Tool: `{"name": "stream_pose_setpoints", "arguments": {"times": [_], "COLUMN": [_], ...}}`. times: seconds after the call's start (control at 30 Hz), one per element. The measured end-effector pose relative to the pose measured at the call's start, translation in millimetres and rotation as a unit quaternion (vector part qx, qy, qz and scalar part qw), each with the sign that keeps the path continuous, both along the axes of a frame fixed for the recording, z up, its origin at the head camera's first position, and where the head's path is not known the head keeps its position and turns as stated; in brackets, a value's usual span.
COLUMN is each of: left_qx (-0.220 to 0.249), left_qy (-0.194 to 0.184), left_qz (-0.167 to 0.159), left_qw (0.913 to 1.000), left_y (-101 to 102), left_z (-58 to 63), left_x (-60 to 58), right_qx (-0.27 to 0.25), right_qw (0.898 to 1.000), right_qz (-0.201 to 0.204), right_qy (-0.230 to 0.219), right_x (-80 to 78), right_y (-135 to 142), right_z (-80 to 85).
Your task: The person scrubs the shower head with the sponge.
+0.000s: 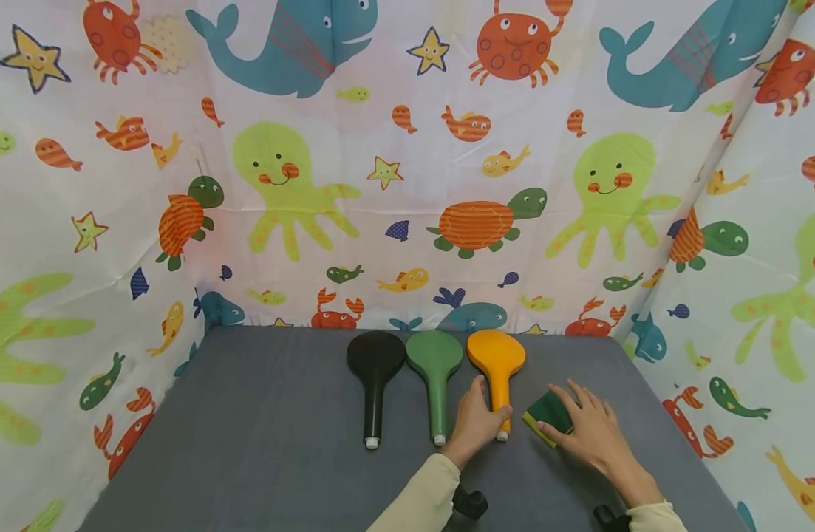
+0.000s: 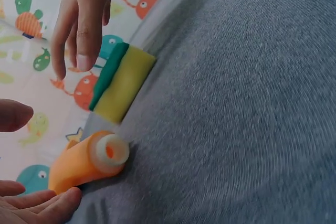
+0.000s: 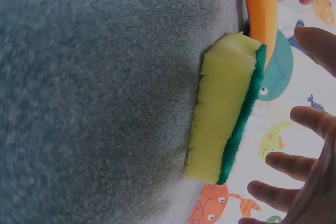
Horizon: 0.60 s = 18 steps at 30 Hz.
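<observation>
My left hand [image 1: 475, 421] is spread at the handle of an orange shower head [image 1: 496, 356], which lies on the grey table. In the left wrist view its fingertips [image 2: 65, 203] are right at the handle's side, with the thumb apart on the other side. The handle's end shows a white hollow fitting [image 2: 112, 153]. My right hand [image 1: 592, 428] hovers with spread fingers over a green-and-yellow sponge [image 1: 547, 415]. The right wrist view shows the sponge's yellow side [image 3: 223, 111] with a gap between it and those fingers.
A green shower head [image 1: 435, 362] and a black one [image 1: 376, 362] lie to the left, handles towards me. The grey tabletop [image 1: 261, 428] meets a sheet [image 1: 394, 222] printed with sea animals, hung at the back and both sides. Dark wrist devices [image 1: 470, 504] sit at the sleeves.
</observation>
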<state>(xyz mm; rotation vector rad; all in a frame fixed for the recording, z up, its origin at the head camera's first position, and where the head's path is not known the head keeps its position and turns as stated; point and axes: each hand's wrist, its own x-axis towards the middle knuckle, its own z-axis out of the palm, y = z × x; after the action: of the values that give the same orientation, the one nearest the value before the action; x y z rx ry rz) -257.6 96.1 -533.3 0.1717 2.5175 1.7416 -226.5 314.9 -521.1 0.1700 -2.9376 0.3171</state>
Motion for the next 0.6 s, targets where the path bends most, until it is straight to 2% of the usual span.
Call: {"name": "stream_pose_setpoints", "arguments": {"times": [0.33, 0.43, 0.6], "left_qx": [-0.010, -0.030, -0.095], "left_qy": [-0.023, -0.010, 0.020], "left_qz": [0.012, 0.013, 0.029], "left_qw": [0.9996, 0.9994, 0.9948], "left_y": [10.9, 14.1, 20.3], "left_z": [-9.5, -12.4, -17.0], "left_x": [-2.4, -4.6, -5.4], "right_qx": [-0.012, -0.012, -0.007], "right_qw": [1.000, 1.000, 1.000], "right_qz": [0.001, 0.001, 0.000], "right_qy": [-0.018, -0.024, -0.030], "right_x": [-1.2, -1.8, -4.1], "right_y": [0.7, 0.6, -1.4], "right_z": [-5.0, -5.7, -7.9]}}
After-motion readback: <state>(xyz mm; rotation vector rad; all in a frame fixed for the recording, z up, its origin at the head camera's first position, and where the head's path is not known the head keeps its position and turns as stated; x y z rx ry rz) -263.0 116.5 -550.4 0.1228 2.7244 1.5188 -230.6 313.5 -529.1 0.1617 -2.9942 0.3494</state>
